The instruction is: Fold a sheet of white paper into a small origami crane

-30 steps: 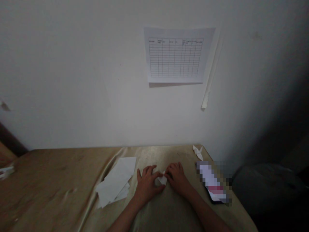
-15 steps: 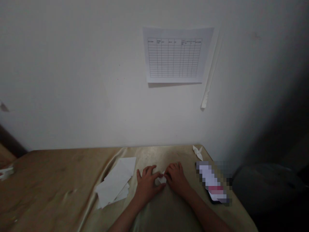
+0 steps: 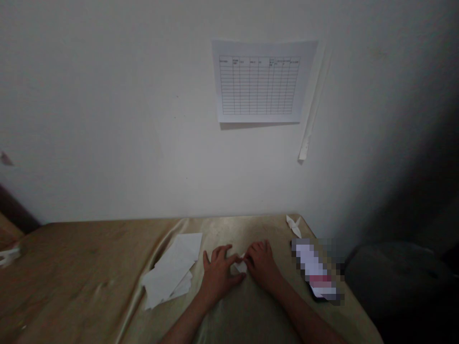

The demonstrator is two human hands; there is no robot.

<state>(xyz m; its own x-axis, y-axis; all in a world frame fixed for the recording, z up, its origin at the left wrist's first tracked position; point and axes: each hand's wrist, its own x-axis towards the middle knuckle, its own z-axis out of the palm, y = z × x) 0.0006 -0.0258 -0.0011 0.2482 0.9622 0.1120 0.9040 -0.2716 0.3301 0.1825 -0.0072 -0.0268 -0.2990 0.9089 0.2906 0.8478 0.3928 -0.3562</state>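
A small folded piece of white paper (image 3: 240, 267) lies on the cloth-covered table between my two hands. The thumb and forefinger of my left hand (image 3: 219, 271) hold its left and near edges, while the other fingers spread over the cloth. My right hand (image 3: 261, 263) has its fingers bent together and pinches the paper's right side. The fingers cover part of the paper, so its full shape is hidden. Left of my left hand rests a loose stack of white paper sheets (image 3: 175, 267).
A phone (image 3: 315, 270) with a blurred-out screen lies at the right, with a folded paper figure (image 3: 294, 226) behind it. A satin-like tablecloth (image 3: 79, 277) covers the table up to the wall, where a printed table sheet (image 3: 258, 83) hangs. A dark rounded object (image 3: 398, 277) stands beyond the right edge.
Almost nothing differs. My right hand's fingers shift very slightly at the paper's right side, and my left hand stays in place.
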